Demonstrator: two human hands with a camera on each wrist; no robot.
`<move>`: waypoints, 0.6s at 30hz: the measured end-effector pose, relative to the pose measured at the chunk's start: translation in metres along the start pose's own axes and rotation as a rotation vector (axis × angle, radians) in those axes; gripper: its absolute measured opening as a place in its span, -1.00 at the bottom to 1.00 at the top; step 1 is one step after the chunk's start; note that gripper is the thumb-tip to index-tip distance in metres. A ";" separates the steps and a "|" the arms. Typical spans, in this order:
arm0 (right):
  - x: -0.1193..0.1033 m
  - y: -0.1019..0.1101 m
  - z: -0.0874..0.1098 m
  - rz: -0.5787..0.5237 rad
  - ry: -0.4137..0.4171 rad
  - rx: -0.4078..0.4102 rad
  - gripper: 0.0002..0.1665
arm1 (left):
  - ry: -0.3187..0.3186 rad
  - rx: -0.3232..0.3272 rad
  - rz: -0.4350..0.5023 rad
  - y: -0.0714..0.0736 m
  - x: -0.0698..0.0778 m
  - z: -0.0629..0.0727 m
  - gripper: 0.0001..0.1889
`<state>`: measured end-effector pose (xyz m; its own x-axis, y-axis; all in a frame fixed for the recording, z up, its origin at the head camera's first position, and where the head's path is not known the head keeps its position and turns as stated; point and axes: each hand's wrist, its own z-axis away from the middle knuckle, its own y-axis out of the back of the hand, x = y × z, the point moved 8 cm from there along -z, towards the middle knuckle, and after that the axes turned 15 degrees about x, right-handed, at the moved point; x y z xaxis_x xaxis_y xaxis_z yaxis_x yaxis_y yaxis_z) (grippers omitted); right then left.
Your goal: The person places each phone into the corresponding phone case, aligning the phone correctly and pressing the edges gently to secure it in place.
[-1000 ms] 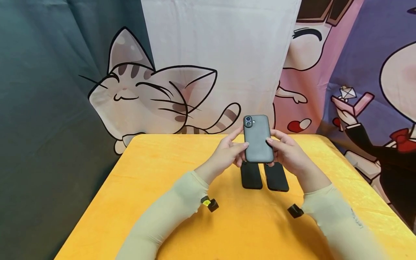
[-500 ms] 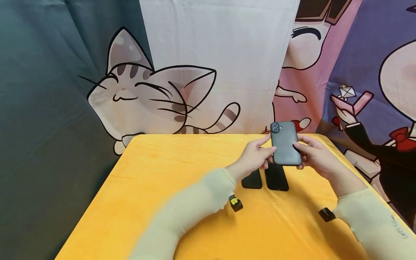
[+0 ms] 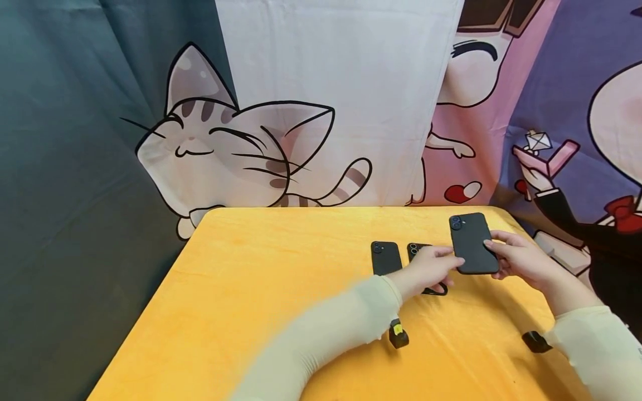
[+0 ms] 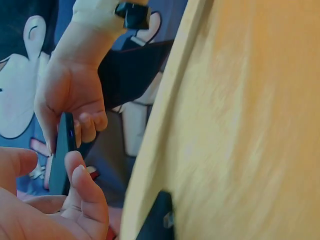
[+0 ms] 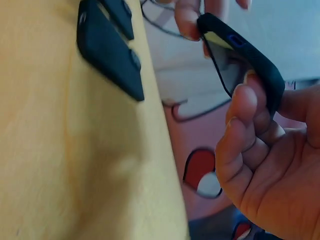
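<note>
A black smartphone (image 3: 473, 245) with two rear lenses is raised over the table's right side, back toward the head camera. My right hand (image 3: 524, 260) grips its right edge, thumb on the back and fingers behind. In the right wrist view the glossy front of the phone (image 5: 227, 70) shows. My left hand (image 3: 426, 270) is at the phone's lower left edge, its thumb lifted away in the left wrist view; whether its fingertips still touch is unclear. Two more dark phones lie on the table: the left phone (image 3: 386, 259), and the right phone (image 3: 416, 249), partly hidden by my left hand.
A yellow cloth covers the table (image 3: 251, 289). Its back edge meets a hanging cloth backdrop (image 3: 346, 83) printed with a cat and cartoon figures. Small black cameras sit on both wrists, such as the left wrist camera (image 3: 398, 334).
Both hands have carried the phone rightward and lower, past the two phones on the table. The left hand's hold has loosened, and the left phone is uncovered again.
</note>
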<state>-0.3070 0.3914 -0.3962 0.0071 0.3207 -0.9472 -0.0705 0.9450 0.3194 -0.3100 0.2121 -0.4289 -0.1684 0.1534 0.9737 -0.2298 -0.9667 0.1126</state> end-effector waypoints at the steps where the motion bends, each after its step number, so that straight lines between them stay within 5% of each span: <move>1: 0.006 0.003 0.001 0.006 -0.011 -0.006 -0.82 | 0.022 0.001 0.009 -0.005 -0.004 0.001 -0.53; 10: 0.053 0.013 0.001 -0.018 -0.117 -0.079 -0.83 | 0.171 -0.090 0.059 -0.031 -0.028 0.008 -0.37; 18: 0.075 0.011 -0.002 0.004 -0.177 -0.100 -0.84 | 0.192 -0.096 0.018 -0.039 -0.037 0.010 -0.33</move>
<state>-0.3097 0.4256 -0.4639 0.1807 0.3391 -0.9232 -0.1696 0.9354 0.3104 -0.2857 0.2423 -0.4671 -0.3512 0.1814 0.9186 -0.3140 -0.9471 0.0669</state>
